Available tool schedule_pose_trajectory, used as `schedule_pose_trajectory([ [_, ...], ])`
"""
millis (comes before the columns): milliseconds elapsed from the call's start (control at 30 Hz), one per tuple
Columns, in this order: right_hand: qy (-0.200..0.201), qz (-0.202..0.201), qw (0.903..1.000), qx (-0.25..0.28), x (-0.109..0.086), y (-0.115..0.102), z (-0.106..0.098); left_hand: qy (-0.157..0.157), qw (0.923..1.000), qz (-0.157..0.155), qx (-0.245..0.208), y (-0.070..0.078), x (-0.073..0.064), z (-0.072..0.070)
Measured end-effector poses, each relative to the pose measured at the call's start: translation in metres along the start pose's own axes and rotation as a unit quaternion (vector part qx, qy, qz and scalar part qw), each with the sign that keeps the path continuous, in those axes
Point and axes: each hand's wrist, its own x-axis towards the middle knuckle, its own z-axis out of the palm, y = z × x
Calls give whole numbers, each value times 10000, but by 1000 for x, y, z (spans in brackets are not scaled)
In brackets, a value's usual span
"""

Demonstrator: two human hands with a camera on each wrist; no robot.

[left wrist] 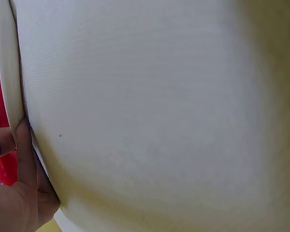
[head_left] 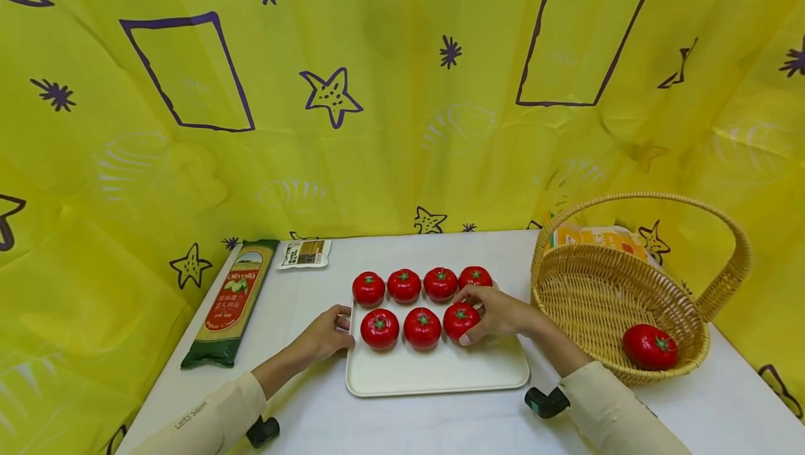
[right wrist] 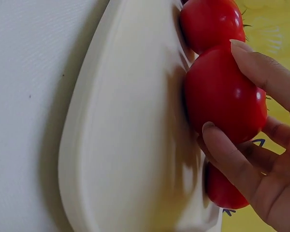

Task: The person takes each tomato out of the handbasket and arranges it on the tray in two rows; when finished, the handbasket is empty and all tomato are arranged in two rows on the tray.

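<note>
A cream tray (head_left: 434, 374) carries red tomatoes in two rows: several at the back (head_left: 404, 286) and three in front. My left hand (head_left: 327, 335) pinches the tray's left edge; in the left wrist view the thumb lies over the rim and a finger (left wrist: 25, 159) under it. My right hand (head_left: 497, 313) grips the rightmost front tomato (right wrist: 224, 96), with thumb and fingers on opposite sides of it. That tomato sits on or close over the tray, right beside its neighbour (right wrist: 210, 24). Part of the back right tomato (head_left: 475, 276) is hidden behind my right hand.
A wicker basket (head_left: 585, 287) with a tall handle stands at the right, one tomato (head_left: 650, 347) inside. Behind it is an orange-and-white package (head_left: 610, 237). A green-ended pasta packet (head_left: 233, 301) and a small white packet (head_left: 305, 254) lie left. A yellow curtain (head_left: 390, 161) hangs behind the table.
</note>
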Motion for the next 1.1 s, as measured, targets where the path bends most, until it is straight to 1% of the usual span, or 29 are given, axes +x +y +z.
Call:
schedule_pose_trajectory([
  [200, -42, 60, 10000, 22, 1, -1, 1, 13, 9999, 35, -112, 0, 0, 0],
  [433, -147, 84, 9998, 65, 2, -1, 0, -3, 9999, 47, -104, 0, 0, -1],
  [667, -297, -98, 9995, -2, 2, -2, -4, 11, 9999, 61, -102, 1, -1, -1],
  [1100, -374, -128, 9992, 93, 2, 0, -8, -38, 10000, 52, -55, -1, 1, 0],
])
